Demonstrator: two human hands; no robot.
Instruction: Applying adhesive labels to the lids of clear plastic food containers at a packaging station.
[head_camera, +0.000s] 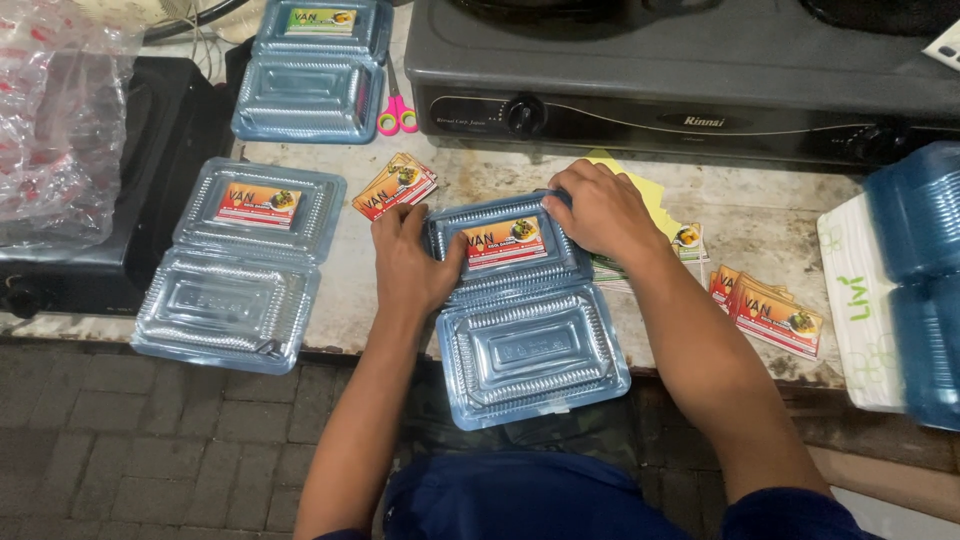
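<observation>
Gas stove (680, 90) at the back of a worn countertop (480, 175), dark, two knobs showing. At the right edge, a stack of blue-tinted clear containers (920, 280) on a white packet (850, 310). Crumpled plastic bag (55, 110) top left.

Three clear plastic clamshell food boxes lie open: one far back (312, 70), one at left (235, 265), and the middle clamshell (525, 310), which overhangs the counter edge toward the person. Each carries an orange-red label on the upper half.

Left hand (408, 262) lies flat, fingers together and extended, pressing the middle clamshell's left rim. Right hand (598, 210) is curled over the upper right corner, fingertips on the rim; nothing is pinched or lifted.

Judgement: the clamshell is thin, light, springy and slick, easily dented or cracked at the hinge; best held by the ribbed rims with both hands, not the flat panel.

Smaller: loose stickers (395, 185) beside the left hand, more stickers (770, 312) at right, yellow paper (650, 195) under the right hand, pink scissors (398, 112) by the stove.
</observation>
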